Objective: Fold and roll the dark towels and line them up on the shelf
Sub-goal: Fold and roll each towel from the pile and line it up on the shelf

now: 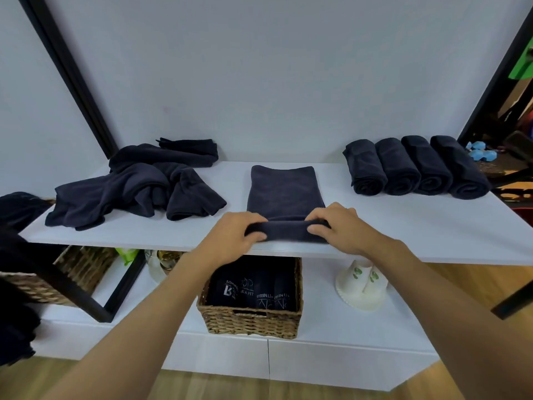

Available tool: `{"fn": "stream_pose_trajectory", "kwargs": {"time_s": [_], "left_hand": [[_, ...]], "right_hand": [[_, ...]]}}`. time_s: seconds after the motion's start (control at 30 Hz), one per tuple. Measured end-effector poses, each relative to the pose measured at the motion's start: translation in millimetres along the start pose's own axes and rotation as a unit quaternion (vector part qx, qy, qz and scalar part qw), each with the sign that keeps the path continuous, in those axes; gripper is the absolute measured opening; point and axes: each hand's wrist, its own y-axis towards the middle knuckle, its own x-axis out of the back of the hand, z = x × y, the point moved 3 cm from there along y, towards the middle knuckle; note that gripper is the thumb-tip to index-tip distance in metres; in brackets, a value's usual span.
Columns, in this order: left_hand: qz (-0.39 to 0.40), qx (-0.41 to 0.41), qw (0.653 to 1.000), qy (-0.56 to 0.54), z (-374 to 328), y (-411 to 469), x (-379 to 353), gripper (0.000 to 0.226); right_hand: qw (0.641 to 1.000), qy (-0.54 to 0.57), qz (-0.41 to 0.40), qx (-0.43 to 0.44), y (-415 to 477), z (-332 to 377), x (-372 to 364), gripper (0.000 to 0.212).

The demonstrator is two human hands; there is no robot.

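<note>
Loose towel pile (135, 186) heaped left of centre on shelf (403, 226). Left hand (236, 235) and right hand (337, 226) both curl round rolled near end of folded towel (285, 192), frame centre — long axis running away toward wall. Four rolled towels (415, 166) side by side, right. Basket (251, 321) below — lettering "FIT" legible, rest unclear.

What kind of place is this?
Probably a gym's towel corner: four rolled dark towels lined on a white shelf, a wicker basket of dark cloths printed FITNESS, and what look like blue dumbbells.
</note>
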Motion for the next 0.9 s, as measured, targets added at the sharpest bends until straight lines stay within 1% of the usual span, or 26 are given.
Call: {"fn": "stream_pose_trajectory", "kwargs": {"time_s": [0.07,0.1,0.13,0.2,0.23,0.27,0.3,0.33,0.4,0.43,0.5,0.53,0.57,0.6,0.63,0.7,0.77,0.83,0.9], "left_hand": [[0.042,0.061,0.994,-0.074,6,15,7,0.022],[0.063,0.085,0.990,-0.098,8,22,8,0.021],[0.081,0.108,0.984,-0.119,10,28,8,0.021],[0.090,0.138,0.976,-0.145,13,36,6,0.020],[0.075,0.143,0.976,-0.147,13,39,4,0.017],[0.049,0.141,0.979,-0.141,13,41,2,0.014],[0.021,0.131,0.984,-0.119,11,41,1,0.011],[-0.005,0.107,0.991,-0.083,9,41,0,0.009],[-0.034,0.045,0.998,0.009,5,34,-1,0.003],[-0.040,0.012,0.998,0.055,4,30,-2,0.011],[-0.044,-0.049,0.985,0.158,8,22,-7,0.036],[-0.049,-0.073,0.975,0.206,10,20,-10,0.044],[-0.052,-0.086,0.968,0.232,11,21,-12,0.046],[-0.044,-0.083,0.969,0.230,11,23,-12,0.044],[-0.030,-0.071,0.976,0.204,11,28,-12,0.039],[-0.002,-0.035,0.993,0.109,14,40,-7,0.027],[0.038,0.000,0.999,0.036,22,56,-1,0.022],[0.081,0.038,0.996,-0.006,31,71,1,0.018],[0.113,0.072,0.989,-0.059,40,85,0,0.011]], "right_hand": [[0.994,0.098,-0.001,-0.046,5,-4,4,0.010],[0.992,0.112,-0.012,-0.053,8,-4,6,0.008],[0.995,0.085,-0.032,-0.048,9,-2,7,0.007],[0.993,-0.028,-0.112,-0.001,11,0,8,0.007],[0.983,-0.086,-0.156,0.045,8,5,8,0.010],[0.971,-0.133,-0.176,0.094,5,8,6,0.013],[0.962,-0.162,-0.176,0.131,1,8,3,0.013],[0.960,-0.175,-0.160,0.149,-2,6,0,0.014],[0.965,-0.191,-0.113,0.142,-4,-4,-5,0.031],[0.965,-0.203,-0.096,0.134,-1,-10,-6,0.036],[0.973,-0.185,-0.082,0.114,8,-13,-7,0.035],[0.982,-0.142,-0.078,0.100,13,-14,-5,0.031],[0.991,-0.085,-0.065,0.078,18,-16,-3,0.026],[0.998,-0.023,-0.040,0.045,23,-20,-1,0.021],[0.999,0.035,-0.014,0.013,28,-24,2,0.017],[0.990,0.133,0.027,-0.031,39,-30,8,0.012],[0.977,0.201,0.048,-0.060,50,-36,13,0.007],[0.978,0.195,0.040,-0.068,60,-37,16,0.003],[0.993,0.108,-0.027,-0.036,67,-34,19,0.006]]}}
